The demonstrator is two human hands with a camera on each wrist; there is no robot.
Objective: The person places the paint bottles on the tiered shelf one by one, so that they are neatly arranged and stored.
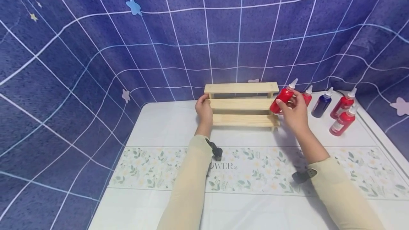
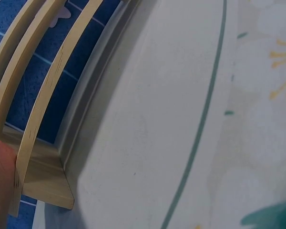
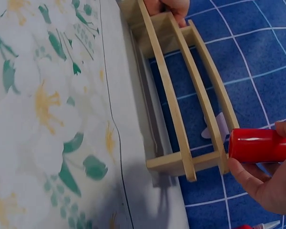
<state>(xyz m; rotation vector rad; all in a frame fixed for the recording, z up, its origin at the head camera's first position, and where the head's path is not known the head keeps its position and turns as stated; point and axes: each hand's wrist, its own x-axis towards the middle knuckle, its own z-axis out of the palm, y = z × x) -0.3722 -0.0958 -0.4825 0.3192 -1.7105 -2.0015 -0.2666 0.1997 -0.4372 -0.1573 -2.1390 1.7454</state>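
Observation:
A three-tier wooden shelf (image 1: pixel 241 104) of pale slats stands at the back of the table. My left hand (image 1: pixel 203 111) holds its left end, fingers at the upper slats; in the left wrist view only a bit of that hand (image 2: pixel 1 181) shows at the edge. My right hand (image 1: pixel 295 113) grips a red squeeze bottle (image 1: pixel 282 99) with a white pointed nozzle, tilted, at the shelf's right end. In the right wrist view the red bottle's base (image 3: pixel 257 145) is close by the ends of the slats (image 3: pixel 214 86).
Right of the shelf stand another red bottle (image 1: pixel 307 97), a dark blue bottle (image 1: pixel 322 104) and two more red bottles, one (image 1: pixel 343 105) behind the other (image 1: pixel 342 121). A flowered strip (image 1: pixel 255 169) crosses the white table. A blue grid-patterned curtain (image 1: pixel 223 27) hangs behind.

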